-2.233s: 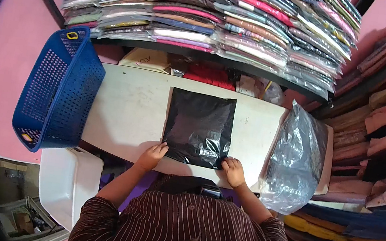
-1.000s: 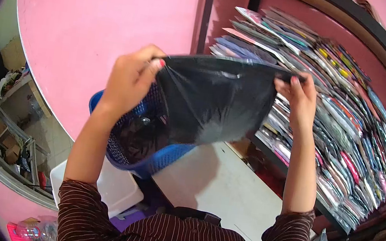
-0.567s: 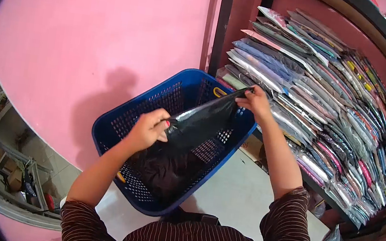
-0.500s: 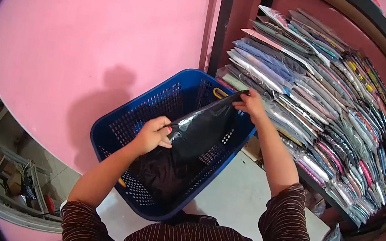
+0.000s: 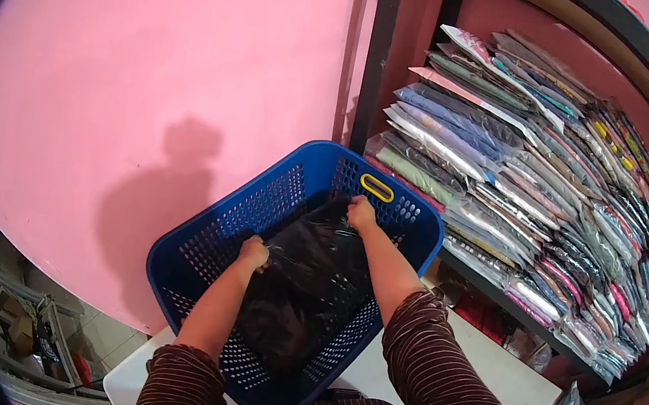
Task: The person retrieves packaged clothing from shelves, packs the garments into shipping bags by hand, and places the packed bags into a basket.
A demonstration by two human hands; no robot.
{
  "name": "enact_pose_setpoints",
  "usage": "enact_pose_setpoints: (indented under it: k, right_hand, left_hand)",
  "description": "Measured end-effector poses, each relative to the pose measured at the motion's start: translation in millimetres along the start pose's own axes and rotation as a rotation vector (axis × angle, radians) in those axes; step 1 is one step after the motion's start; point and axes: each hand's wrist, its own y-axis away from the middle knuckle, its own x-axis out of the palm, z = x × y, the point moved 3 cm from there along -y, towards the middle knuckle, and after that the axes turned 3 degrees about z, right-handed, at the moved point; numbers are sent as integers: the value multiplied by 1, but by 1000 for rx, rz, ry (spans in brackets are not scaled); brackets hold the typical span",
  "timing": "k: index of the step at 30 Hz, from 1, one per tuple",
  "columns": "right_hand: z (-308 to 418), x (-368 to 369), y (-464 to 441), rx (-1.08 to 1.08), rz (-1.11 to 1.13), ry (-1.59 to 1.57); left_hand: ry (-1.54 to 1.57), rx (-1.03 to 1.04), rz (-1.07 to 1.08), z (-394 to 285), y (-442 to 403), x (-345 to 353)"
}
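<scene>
A blue plastic laundry basket (image 5: 316, 155) with perforated walls stands in front of me. Inside it lies a black plastic-wrapped garment (image 5: 316, 255), glossy and creased, spread over more dark material at the near end. My left hand (image 5: 254, 254) is closed on the garment's left edge, inside the basket. At its far right corner, just below the yellow-rimmed handle (image 5: 376, 187), my right hand (image 5: 361, 214) grips it with curled fingers. Parts of both hands' fingertips are hidden.
To the right, a dark-framed shelf (image 5: 374, 61) holds tall stacks of plastic-packed clothes (image 5: 510, 161). The basket rests on a white table (image 5: 455, 359). A pink wall (image 5: 157, 41) rises behind. Assorted items (image 5: 25, 327) lie low at left.
Both hands have lowered the black garment from the rim into the basket, and they are closer together. The view has shifted, so basket and shelf appear slightly lower.
</scene>
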Motion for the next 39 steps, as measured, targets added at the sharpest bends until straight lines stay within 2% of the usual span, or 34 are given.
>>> enact_pose_setpoints:
  k: [1,3,4,8,10,11,13,17,19,20,22,26,28,30,31,32,34,35,37,38,39]
  right_hand:
    - [6,-6,5,4,-3,1]
    - [31,-32,19,-111,39,87]
    - [38,-45,22,-210,-33,95]
    - [45,-101,27,-199,-12,-131]
    - [47,-137,47,-160,-71,-393]
    - [46,-154,59,-199,-88,-409]
    - [46,-192,96,-153,-38,-609]
    - [2,-259,161,-120,-191,-708]
    - [-40,-289,189,-84,-206,-697]
    - [-60,-305,208,-27,-217,-731]
    - [-95,-341,248,42,-239,-722]
    - [-166,-412,331,174,-283,-713]
    - [-199,-451,375,209,-307,-683]
    - [-227,-489,419,266,-357,-661]
    - [-241,-506,440,289,-400,-658]
    - [-262,-523,458,297,-468,-622]
    - [-288,-562,486,241,-583,-421]
    - [-298,-579,495,181,-627,-279]
    - [-277,-620,508,187,-706,12]
    - [-273,-640,505,175,-672,75]
    - [-266,-661,498,73,-708,210]
  left_hand:
    - [-379,69,-150,0,1,-1]
    - [-378,2,-192,1,10,-1]
    - [-492,11,-110,0,13,2]
    - [-770,118,143,-39,34,9]
    - [-796,149,119,-71,49,12]
    - [-808,149,89,-85,53,14]
    - [-864,222,62,-110,52,27]
    - [-741,466,-215,-211,123,30]
    - [-669,671,-311,-253,162,45]
    - [-666,693,-298,-269,178,58]
    - [-602,1006,-365,-303,216,90]
    - [-583,1102,-29,-331,269,192]
    - [-634,1109,89,-322,276,260]
    - [-520,1097,182,-287,274,337]
    - [-530,1107,226,-264,277,371]
    - [-510,1013,277,-236,284,400]
    - [-551,925,227,-159,277,466]
    - [-489,850,220,-131,308,470]
    - [-606,934,-10,-61,342,485]
    - [-607,943,-6,-45,351,485]
    - [-538,947,26,-34,359,483]
